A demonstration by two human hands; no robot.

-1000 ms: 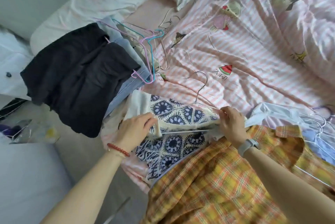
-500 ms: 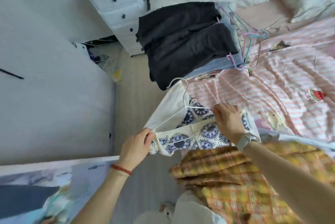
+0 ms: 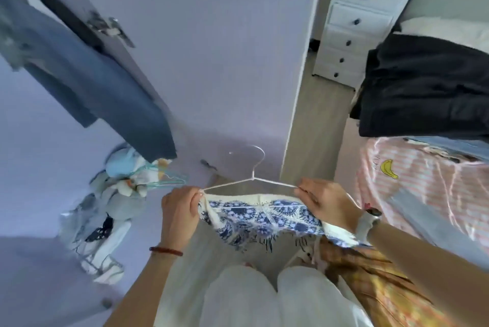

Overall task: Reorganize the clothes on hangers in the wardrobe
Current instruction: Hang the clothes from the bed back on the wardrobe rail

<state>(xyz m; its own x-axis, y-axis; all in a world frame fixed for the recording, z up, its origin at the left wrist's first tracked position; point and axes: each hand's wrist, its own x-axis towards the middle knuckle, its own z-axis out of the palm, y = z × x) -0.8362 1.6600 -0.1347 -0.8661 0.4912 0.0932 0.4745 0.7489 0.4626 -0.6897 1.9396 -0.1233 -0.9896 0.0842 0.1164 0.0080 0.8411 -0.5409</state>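
A white wire hanger [image 3: 252,178] carries a blue-and-white patterned garment [image 3: 260,217], held level in front of me over the floor. My left hand [image 3: 179,209] grips the hanger's left end together with the cloth. My right hand [image 3: 326,201] pinches the hanger's right end and the garment's edge. The hook points up towards the white wardrobe door [image 3: 211,49]. A blue garment [image 3: 87,83] hangs at the upper left.
A yellow plaid shirt [image 3: 375,281] lies at the lower right. The bed with pink striped sheet [image 3: 423,181] holds a black garment pile [image 3: 423,88]. A white drawer unit [image 3: 362,17] stands beyond. Clothes with teal hangers [image 3: 127,186] hang at the left.
I have turned from the bed towards the wardrobe. Both hands lifted the hanger with the patterned garment off the bed and carried it left, now holding it level.
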